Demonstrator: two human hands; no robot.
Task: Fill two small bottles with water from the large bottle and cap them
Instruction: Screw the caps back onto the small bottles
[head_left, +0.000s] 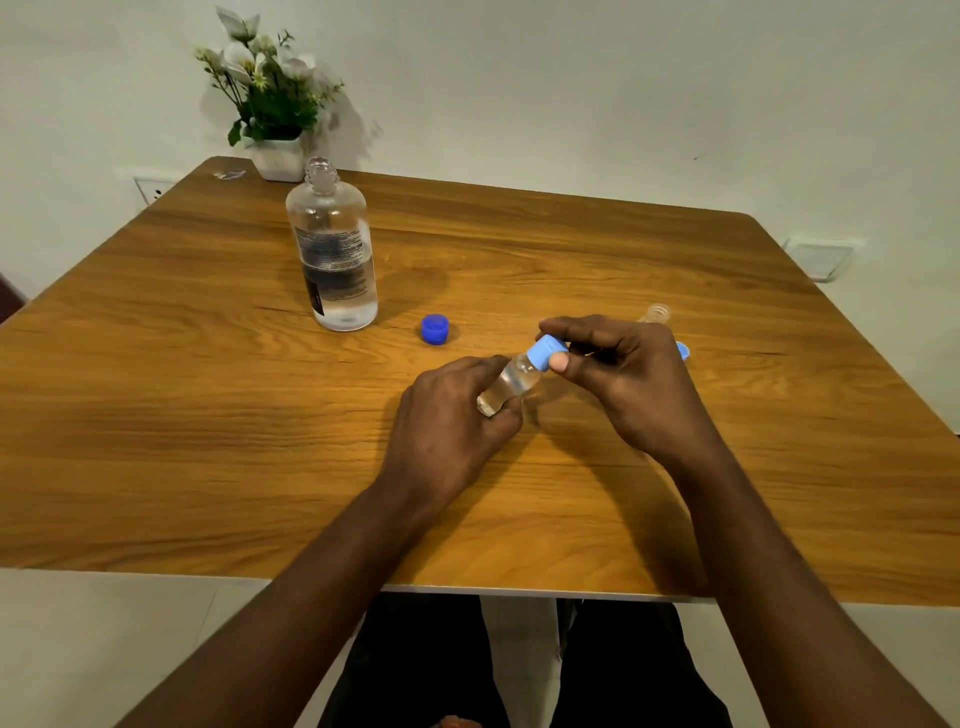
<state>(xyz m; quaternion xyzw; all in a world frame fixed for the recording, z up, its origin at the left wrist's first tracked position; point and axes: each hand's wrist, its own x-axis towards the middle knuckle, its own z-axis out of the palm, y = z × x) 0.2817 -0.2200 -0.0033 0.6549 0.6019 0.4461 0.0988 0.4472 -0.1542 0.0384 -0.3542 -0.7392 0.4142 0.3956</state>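
Observation:
My left hand (451, 415) grips a small clear bottle (511, 383) holding water, tilted toward the right above the table. My right hand (618, 374) pinches the light blue cap (545, 352) that sits on this bottle's neck. Behind my right hand stands a second small bottle (658, 313), uncapped, only its open neck showing. A second light blue cap (683, 351) peeks out at the right edge of my right hand. The large clear bottle (335, 249) stands open at the back left, partly filled with water. Its dark blue cap (434, 329) lies on the table to its right.
The wooden table (208, 415) reaches from the near edge to the wall. A white pot of flowers (272, 104) stands at the far left corner, behind the large bottle. A small clear scrap (228, 174) lies beside the pot.

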